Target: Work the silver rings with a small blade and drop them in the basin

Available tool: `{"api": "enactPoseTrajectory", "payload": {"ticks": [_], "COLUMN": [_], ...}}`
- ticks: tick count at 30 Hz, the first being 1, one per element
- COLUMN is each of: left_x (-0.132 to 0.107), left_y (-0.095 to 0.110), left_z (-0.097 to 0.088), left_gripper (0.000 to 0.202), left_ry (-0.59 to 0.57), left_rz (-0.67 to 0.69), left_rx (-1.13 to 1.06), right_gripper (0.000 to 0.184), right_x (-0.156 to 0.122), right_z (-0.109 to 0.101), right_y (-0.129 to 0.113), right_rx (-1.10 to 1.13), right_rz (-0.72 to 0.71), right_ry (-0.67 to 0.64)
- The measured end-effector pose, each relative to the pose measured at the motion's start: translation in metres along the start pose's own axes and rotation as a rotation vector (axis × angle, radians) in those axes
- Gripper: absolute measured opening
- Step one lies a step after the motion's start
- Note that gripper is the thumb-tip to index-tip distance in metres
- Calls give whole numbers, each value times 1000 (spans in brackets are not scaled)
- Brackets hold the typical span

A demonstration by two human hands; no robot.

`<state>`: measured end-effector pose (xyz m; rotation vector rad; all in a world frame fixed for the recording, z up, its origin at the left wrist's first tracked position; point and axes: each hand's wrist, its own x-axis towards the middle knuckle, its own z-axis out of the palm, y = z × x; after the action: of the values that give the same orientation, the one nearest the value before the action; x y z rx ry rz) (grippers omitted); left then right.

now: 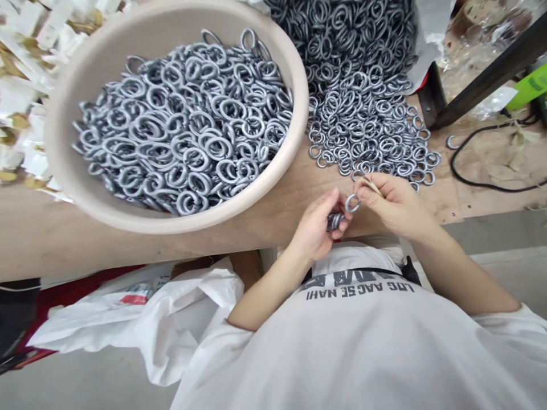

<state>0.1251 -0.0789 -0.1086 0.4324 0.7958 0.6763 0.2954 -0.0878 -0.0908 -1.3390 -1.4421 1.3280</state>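
Close to the table's front edge, my left hand (316, 225) is closed around a small bunch of grey metal rings (335, 221). A single grey ring (352, 203) sits between the fingertips of both hands; which hand bears it I cannot tell. My right hand (395, 202) is closed, pinching a thin pale strip (371, 184) between thumb and fingers. Just beyond the hands spreads a pile of loose grey rings (359, 125). A large beige tub (294, 114), left of the pile, holds many grey rings (188, 125).
White and gold pieces (25, 97) lie heaped at the far left. On the right, a dark metal bar (491, 74) slants over the wooden table (265, 228), near a black cable (478, 181) and a green object (530, 88). A white sack (171, 324) hangs below the table.
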Motion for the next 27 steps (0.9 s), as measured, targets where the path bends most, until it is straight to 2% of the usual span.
{"api": "enactPoseTrajectory", "payload": {"ticks": [2, 4, 7, 10, 13, 15, 17, 20, 23, 27], "left_x": [0, -2, -4, -4, -3, -2, -3, -4, -4, -4], "left_y": [-4, -7, -9, -13, -16, -15, -13, -11, -12, -14], "left_z": [5, 9, 11, 11, 11, 11, 11, 10, 11, 13], "left_gripper": [52, 55, 56, 57, 58, 59, 58, 54, 53, 52], "left_ry": [-64, -108, -111, -35, 15, 16, 33, 100, 125, 115], "left_rz": [-78, -93, -25, 102, 188, 202, 216, 250, 268, 277], "left_rx": [18, 28, 38, 75, 113, 114, 104, 79, 60, 40], "right_gripper": [37, 36, 34, 36, 35, 33, 36, 39, 39, 42], "right_x": [-2, -3, -5, -6, -6, -7, -10, -19, -24, -23], "right_z": [8, 13, 16, 16, 15, 13, 11, 10, 11, 11], "right_y": [2, 7, 10, 8, 3, 1, -1, -4, -5, -6], "right_rx": [135, 139, 116, 90, 93, 0, -221, -527, -654, -710], "right_rz": [38, 46, 8, -26, 10, -45, -174, -324, -377, -414], "right_ry": [-6, 47, 91, 93, 77, 110, 144, 107, 97, 102]}}
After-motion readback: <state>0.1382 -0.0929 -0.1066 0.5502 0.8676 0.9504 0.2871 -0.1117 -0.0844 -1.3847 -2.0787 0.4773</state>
